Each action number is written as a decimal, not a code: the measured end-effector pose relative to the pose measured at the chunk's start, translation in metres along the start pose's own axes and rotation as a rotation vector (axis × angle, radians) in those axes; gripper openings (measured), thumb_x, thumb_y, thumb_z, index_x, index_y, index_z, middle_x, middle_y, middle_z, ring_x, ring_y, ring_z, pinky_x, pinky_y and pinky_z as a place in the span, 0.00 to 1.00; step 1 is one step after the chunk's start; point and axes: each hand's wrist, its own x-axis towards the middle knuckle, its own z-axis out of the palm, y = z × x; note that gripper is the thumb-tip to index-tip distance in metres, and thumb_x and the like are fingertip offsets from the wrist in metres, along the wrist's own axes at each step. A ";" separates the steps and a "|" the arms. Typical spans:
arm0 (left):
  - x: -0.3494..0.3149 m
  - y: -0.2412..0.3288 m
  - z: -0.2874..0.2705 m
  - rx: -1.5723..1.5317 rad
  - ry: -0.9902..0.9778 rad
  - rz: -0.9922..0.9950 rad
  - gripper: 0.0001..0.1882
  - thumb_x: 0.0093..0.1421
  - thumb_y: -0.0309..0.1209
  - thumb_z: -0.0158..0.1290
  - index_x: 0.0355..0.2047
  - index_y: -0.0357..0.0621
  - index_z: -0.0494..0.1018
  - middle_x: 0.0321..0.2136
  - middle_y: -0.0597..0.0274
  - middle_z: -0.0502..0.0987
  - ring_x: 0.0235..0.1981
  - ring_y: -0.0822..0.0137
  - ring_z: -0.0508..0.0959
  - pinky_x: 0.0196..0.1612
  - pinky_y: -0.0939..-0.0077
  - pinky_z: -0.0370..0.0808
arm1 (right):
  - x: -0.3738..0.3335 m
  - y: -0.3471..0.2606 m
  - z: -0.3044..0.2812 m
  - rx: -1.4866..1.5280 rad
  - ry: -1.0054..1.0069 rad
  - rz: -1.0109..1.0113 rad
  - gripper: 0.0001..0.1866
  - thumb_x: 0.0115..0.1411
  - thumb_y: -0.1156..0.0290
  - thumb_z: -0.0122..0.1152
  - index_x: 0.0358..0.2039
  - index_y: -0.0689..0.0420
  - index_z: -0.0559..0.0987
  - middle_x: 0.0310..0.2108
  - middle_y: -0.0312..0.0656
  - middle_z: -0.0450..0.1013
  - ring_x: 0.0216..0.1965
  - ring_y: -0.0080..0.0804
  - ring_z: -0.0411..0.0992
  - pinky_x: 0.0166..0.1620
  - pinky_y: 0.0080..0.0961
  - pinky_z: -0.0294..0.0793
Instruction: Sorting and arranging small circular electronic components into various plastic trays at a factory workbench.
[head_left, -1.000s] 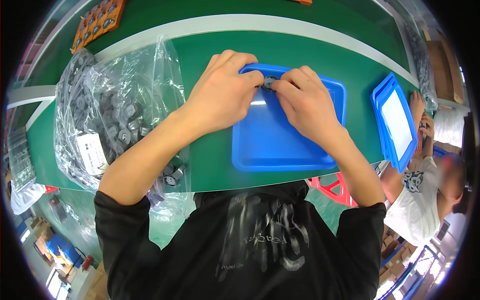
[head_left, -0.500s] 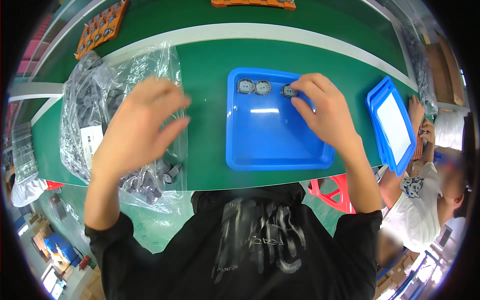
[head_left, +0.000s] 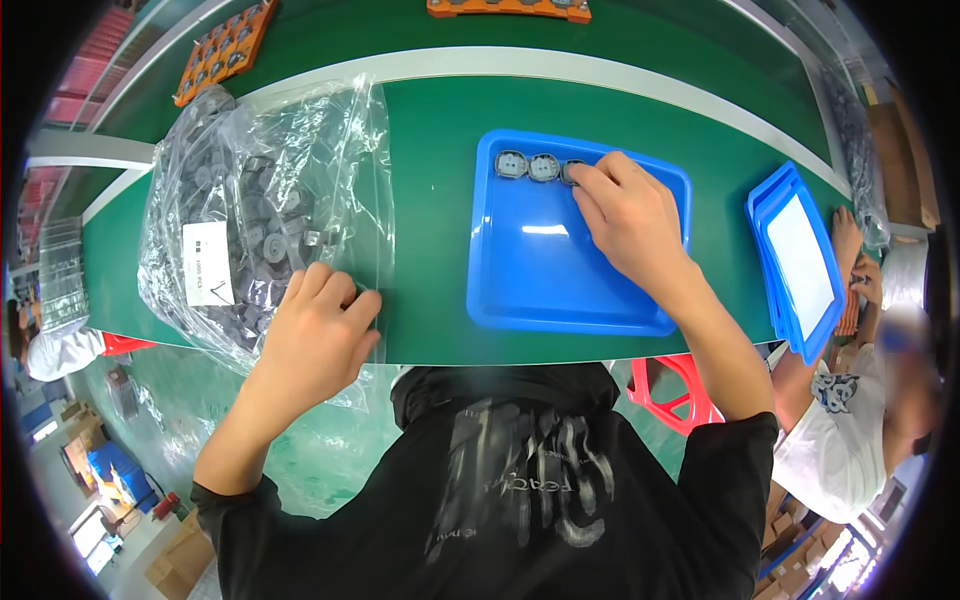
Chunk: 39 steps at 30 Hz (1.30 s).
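A blue tray (head_left: 560,285) lies in front of me on the green table. Along its far edge sit two small grey rounded plastic parts (head_left: 511,164) side by side. My right hand (head_left: 640,222) pinches a third grey plastic part (head_left: 572,172) at the right end of this row; its fingers partly cover the part. To the left lies a clear plastic bag (head_left: 350,150) full of loose grey plastic parts (head_left: 275,247). My left hand (head_left: 322,330) rests at the bag's near right side, fingers curled down; whatever is under the fingertips is hidden.
A white label (head_left: 208,264) is on the bag. Stacked blue trays with a white sheet (head_left: 800,255) stand at the right, near another person's hands (head_left: 858,260). Orange racks (head_left: 225,52) holding parts lie beyond the pale ledge. A red stool (head_left: 680,393) is below the table edge.
My left hand has come down from above the bag to its near side, fingers curling. My right hand has slid the third part left, close to the other two.
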 end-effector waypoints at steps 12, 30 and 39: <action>0.024 -0.025 0.001 -0.424 0.272 -0.233 0.12 0.58 0.18 0.55 0.42 0.40 0.77 0.32 0.52 0.76 0.30 0.52 0.78 0.33 0.66 0.75 | 0.023 -0.018 0.004 -0.005 -0.045 -0.089 0.13 0.52 0.76 0.70 0.39 0.58 0.81 0.38 0.43 0.71 0.43 0.44 0.71 0.46 0.37 0.74; -0.013 -0.053 -0.001 -0.447 0.748 -0.161 0.10 0.56 0.12 0.55 0.37 0.34 0.78 0.36 0.53 0.78 0.34 0.63 0.78 0.37 0.75 0.75 | 0.082 -0.161 0.077 0.301 -0.480 -0.303 0.14 0.55 0.69 0.65 0.41 0.58 0.77 0.41 0.51 0.69 0.39 0.50 0.77 0.40 0.45 0.79; 0.010 -0.009 0.014 -1.010 0.745 -0.047 0.12 0.57 0.11 0.55 0.41 0.31 0.75 0.43 0.49 0.76 0.40 0.65 0.78 0.42 0.75 0.76 | 0.062 -0.099 -0.012 0.717 -0.168 0.080 0.20 0.54 0.72 0.66 0.49 0.59 0.81 0.32 0.43 0.77 0.29 0.30 0.75 0.35 0.28 0.75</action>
